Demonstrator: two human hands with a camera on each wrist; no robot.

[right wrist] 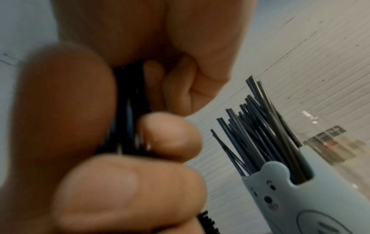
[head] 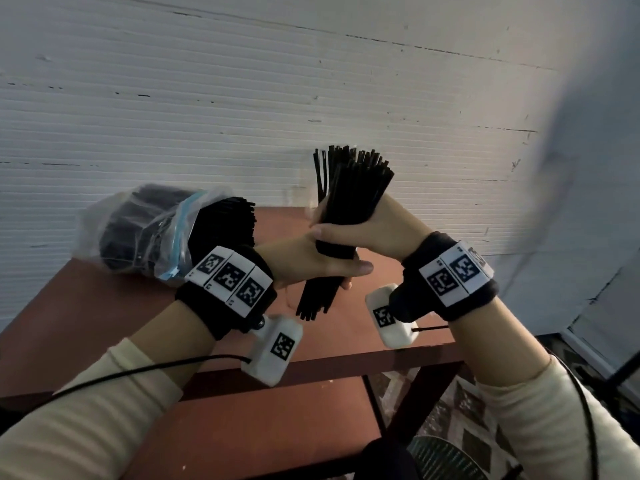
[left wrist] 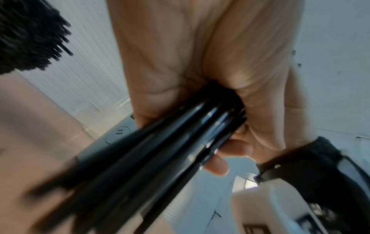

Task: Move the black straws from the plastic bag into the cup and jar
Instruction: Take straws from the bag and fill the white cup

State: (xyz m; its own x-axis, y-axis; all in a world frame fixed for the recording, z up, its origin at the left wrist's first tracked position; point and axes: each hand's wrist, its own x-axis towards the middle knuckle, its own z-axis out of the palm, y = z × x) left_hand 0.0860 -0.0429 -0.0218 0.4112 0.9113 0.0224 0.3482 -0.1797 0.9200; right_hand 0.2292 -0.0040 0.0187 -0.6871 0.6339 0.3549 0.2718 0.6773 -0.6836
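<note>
Both hands hold one thick bundle of black straws (head: 346,216) tilted above the table, its top fanned out. My left hand (head: 311,261) grips it low down and my right hand (head: 377,226) grips it just above. In the wrist views the bundle (left wrist: 180,142) runs through the curled fingers (right wrist: 130,190). The clear plastic bag (head: 138,230) lies at the table's back left, with many straws (head: 225,230) sticking out of its mouth. A pale grey cup with a bear face (right wrist: 280,202) holds several straws (right wrist: 256,134). A clear jar (right wrist: 330,142) stands behind it. Both containers are hidden in the head view.
The reddish-brown table (head: 86,323) stands against a white ribbed wall (head: 242,98). A lower shelf (head: 277,427) sits under the top. A fan grille (head: 443,459) and patterned floor (head: 464,407) lie below right. Cables hang from both wrist cameras.
</note>
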